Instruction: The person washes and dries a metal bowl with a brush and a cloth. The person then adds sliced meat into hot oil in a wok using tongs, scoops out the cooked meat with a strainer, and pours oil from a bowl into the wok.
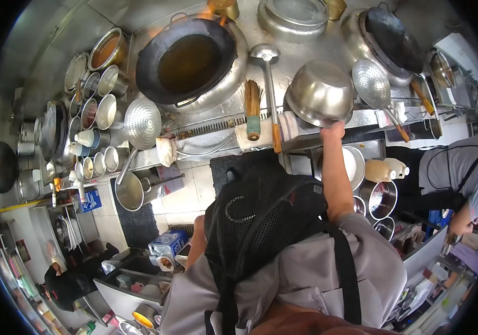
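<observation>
My right hand [335,130] is closed on the near rim of a steel bowl [320,89], which is tilted with its base turned upward over the stove counter. My left arm hangs low beside my body, its hand hidden behind black mesh cloth [267,212]. Left of the bowl lie a long-handled ladle [272,89] and a bamboo brush [252,109] with a green binding. To its right rests a perforated skimmer [371,84]. A black wok [188,61] holding dark liquid sits on the left burner, with flames behind it.
Another skimmer [143,120] and several metal seasoning pots [109,111] stand at the left. A second wok [393,39] leans at the far right. Below the counter's right end are plastic jugs [380,171] and a steel pot [381,198]. One co-worker [454,173] bends at the right; another person [71,285] is at lower left.
</observation>
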`<state>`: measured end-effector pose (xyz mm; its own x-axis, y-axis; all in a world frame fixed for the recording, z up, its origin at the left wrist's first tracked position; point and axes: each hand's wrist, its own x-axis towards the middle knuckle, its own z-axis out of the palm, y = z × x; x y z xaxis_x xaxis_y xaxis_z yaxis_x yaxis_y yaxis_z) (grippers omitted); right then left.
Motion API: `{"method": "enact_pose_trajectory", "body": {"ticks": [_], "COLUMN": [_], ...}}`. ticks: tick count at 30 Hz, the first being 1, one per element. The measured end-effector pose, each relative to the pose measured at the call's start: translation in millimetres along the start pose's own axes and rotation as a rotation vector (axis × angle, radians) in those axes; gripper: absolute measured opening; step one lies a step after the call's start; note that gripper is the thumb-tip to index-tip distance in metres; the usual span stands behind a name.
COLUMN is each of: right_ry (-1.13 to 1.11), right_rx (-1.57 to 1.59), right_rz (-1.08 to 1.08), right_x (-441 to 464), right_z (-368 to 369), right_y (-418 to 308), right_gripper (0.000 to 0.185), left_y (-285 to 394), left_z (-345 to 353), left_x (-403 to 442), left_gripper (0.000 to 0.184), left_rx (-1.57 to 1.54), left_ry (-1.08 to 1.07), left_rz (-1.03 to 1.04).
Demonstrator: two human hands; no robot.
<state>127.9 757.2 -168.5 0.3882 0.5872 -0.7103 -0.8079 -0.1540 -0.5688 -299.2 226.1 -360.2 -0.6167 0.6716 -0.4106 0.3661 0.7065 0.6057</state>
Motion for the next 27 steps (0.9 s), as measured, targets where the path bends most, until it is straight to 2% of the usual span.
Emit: {"method": "enact_pose_trajectory", "body": {"ticks": [2, 4, 5, 6, 7, 8, 10, 11, 12, 13, 15, 16, 18, 19, 21, 24, 25, 26, 27], "right_ry": [0.111, 0.184, 0.216, 0.246, 0.342, 0.342, 0.076, 0.078, -0.060, -0.211, -0.636, -0.638, -0.793, -0.773, -0.731, -0.605, -0.567, -0.563, -0.670], "right_rx": [-0.118, -0.191, -0.170, -0.147, -0.291, -0.292, -0.925, -0.919, -1.207, -1.461, -1.499, -1.501, -1.885, -1.878, -2.083, -1.914, -1.883, -1.880, -1.607], "right_rz": [-0.012, -0.001, 0.017, 0.035, 0.072, 0.072, -0.102, -0.101, -0.583, -1.085, -1.064, -1.063, -0.944, -0.952, -0.719, -0.624, -0.878, -0.883, -0.528], "right_x": [8.4, 36.6, 33.7, 28.6, 11.7, 7.2, 2.4, -19.5, -57.8, -90.8, -122.0, -125.1, -125.0, -121.1, -108.2, -95.6, -97.7, -96.3, -123.0], "right_z": [-1.6, -18.9, -24.2, -28.5, -27.7, -37.7, -62.4, -69.1, -68.3, -58.5, -34.8, -27.5, -7.5, 0.1, 6.9, 9.3, 11.6, 13.7, 31.6], "right_y": [-0.4, 15.7, 23.5, 29.8, 29.7, 35.2, 50.1, 55.1, 61.9, 67.1, 75.4, 84.3, 99.1, 104.8, 113.8, 122.9, 121.4, 112.1, 84.6], "right_gripper": [0.049, 0.048, 0.048, 0.047, 0.046, 0.046, 0.052, 0.052, 0.052, 0.052, 0.057, 0.057, 0.068, 0.068, 0.087, 0.098, 0.094, 0.094, 0.088], "left_y": [17.0, -14.7, 11.4, 53.7, 62.0, 76.1, 112.9, 119.3, 113.5, 115.8, 103.4, 74.2, 50.3, 51.6, 59.0, 71.6, 77.1, 82.2, 69.8], "left_z": [-7.7, -1.3, -10.0, -29.9, -33.4, -38.8, -52.0, -54.3, -54.0, -54.5, -49.1, -36.3, -38.3, -42.8, -46.3, -52.2, -53.1, -53.8, -50.5], "left_x": [-7.7, 15.6, 5.0, 7.6, 16.7, 19.3, 17.4, 18.5, 22.5, 18.9, 14.1, 17.4, 12.2, 9.0, 9.8, 5.9, 7.2, 6.7, 14.5], "left_gripper": [0.022, 0.022, 0.022, 0.024, 0.029, 0.029, 0.032, 0.035, 0.037, 0.031, 0.024, 0.016, 0.011, 0.009, 0.010, 0.009, 0.009, 0.009, 0.010], "left_rx": [0.106, -0.506, -0.509, -0.631, -0.575, -0.575, -0.376, -0.406, -0.425, -0.433, -0.444, -0.506, -0.562, -0.603, -0.584, -0.575, -0.563, -0.552, -0.587], "left_ry": [0.031, -0.054, -0.054, -0.129, -0.182, -0.182, -0.131, -0.129, -0.160, -0.139, -0.118, -0.181, -0.250, -0.276, -0.276, -0.243, -0.220, -0.196, -0.251], "left_rz": [0.056, -0.348, -0.355, -0.467, -0.500, -0.501, -0.415, -0.441, -0.479, -0.461, -0.448, -0.500, -0.537, -0.617, -0.713, -0.715, -0.703, -0.692, -0.694]}}
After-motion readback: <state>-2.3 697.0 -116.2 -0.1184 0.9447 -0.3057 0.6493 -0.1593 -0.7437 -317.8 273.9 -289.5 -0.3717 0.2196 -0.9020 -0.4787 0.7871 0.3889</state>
